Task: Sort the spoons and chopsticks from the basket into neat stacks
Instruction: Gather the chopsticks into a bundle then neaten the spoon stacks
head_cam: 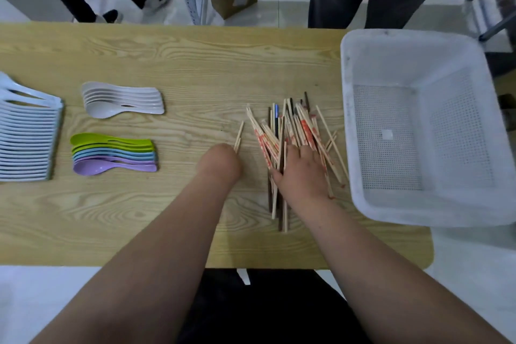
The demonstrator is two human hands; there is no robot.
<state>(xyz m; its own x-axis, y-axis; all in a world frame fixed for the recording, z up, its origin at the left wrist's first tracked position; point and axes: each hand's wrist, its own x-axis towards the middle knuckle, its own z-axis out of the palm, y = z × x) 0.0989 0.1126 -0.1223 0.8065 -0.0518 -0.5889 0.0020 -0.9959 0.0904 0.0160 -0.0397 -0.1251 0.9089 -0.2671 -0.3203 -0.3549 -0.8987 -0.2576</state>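
Wooden chopsticks (290,131) heaped just beside basket (391,212); left hand (220,163) curled round a bare pair (239,134); right hand (303,176) on heap, grip cannot be told; risk: raking scatters heap toward table (139,218) edge, mixing wrapped with bare.

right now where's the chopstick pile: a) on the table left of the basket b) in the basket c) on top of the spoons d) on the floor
A: the chopsticks lie in a loose heap on the table, just left of the basket, with the right hand resting on them.
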